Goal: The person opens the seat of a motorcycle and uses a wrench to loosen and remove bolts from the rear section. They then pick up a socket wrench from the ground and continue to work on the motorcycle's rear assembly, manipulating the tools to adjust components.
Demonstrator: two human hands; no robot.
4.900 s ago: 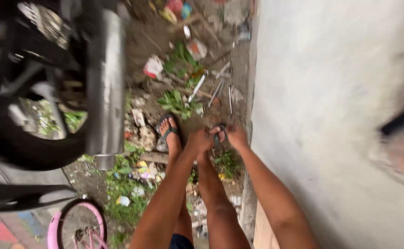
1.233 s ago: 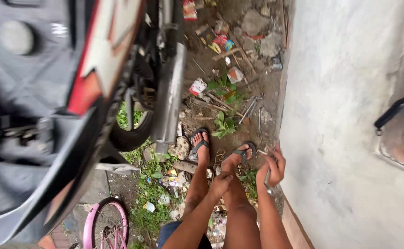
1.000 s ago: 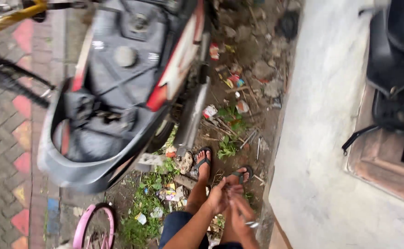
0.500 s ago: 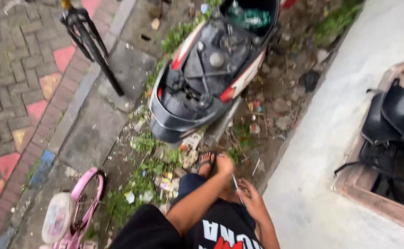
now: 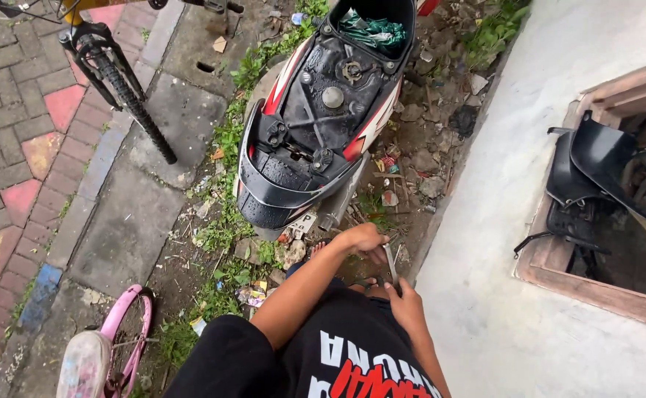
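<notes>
The slim metal tool (image 5: 390, 263) runs between both hands, low over the littered ground just behind the rear end of the scooter (image 5: 321, 110). The scooter's seat is already off or up, its black inner body and storage well bare, and loose black panels (image 5: 594, 169) sit in the wall opening to the right; whatever is left at the tail looks unfinished. The right hand (image 5: 405, 304) has its fingers closed round the tool's lower end. The left hand (image 5: 363, 238) is curled at its upper end, probably gripping it, though the view there is small.
</notes>
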